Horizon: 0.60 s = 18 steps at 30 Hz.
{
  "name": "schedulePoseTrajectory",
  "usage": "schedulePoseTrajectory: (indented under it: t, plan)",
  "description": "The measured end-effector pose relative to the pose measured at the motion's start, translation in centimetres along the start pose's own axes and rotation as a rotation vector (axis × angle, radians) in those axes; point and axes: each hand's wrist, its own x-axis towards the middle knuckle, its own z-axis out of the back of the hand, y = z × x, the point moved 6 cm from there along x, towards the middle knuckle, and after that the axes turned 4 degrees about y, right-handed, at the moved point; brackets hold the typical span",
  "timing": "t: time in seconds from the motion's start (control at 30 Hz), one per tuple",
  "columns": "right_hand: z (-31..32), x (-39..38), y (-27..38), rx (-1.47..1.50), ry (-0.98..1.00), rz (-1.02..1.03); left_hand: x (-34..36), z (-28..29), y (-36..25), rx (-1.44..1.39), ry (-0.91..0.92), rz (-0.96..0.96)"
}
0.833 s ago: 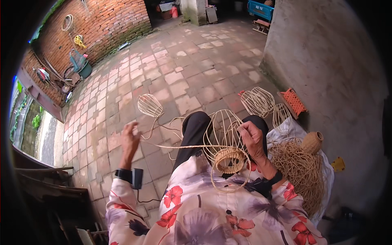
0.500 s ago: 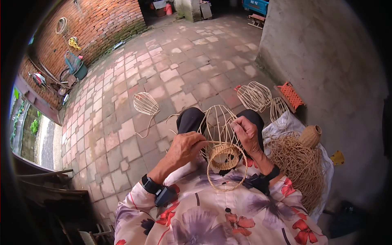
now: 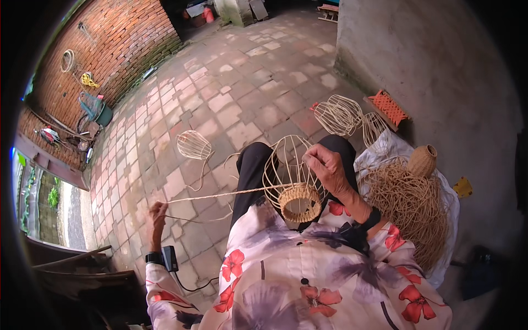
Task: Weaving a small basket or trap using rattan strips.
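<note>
**Cord point(image 3: 220, 194) stretched taut between basket point(image 3: 300, 194) and left hand point(image 3: 158, 213)**

The basket sits on the person's lap, between the knees of black trousers point(image 3: 251, 170), its woven ring toward the body and its bare ribs fanning away. The left hand, out to the side, is closed around the cord, which runs straight from the ring. A slack strand point(image 3: 198, 221) trails near that hand. The right hand point(image 3: 330, 168) is at the ribs, fingers bent and narrow; whether they grip a rib, I cannot tell.

On the paved floor point(image 3: 132, 181), one rib frame point(image 3: 194, 144) lies beyond the lap, toward the left. At the right, a heap of strands point(image 3: 404, 212) lies on a white sack point(image 3: 385, 147), touching a small woven pot point(image 3: 422, 160).
</note>
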Motion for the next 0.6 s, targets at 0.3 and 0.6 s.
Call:
schedulePoseTrajectory:
  t: [0.3, 0.6]
  plan:
    - [-0.1, 0.2, 0.1, -0.009, 0.042, 0.061, -7.7, -9.6, -24.4, -0.08, 0.077, -0.618]
    - [-1.5, 0.5, 7.7, -0.529, 0.257, 0.512, -14.0, -14.0, -30.9, -0.226, 0.169, -1.024]
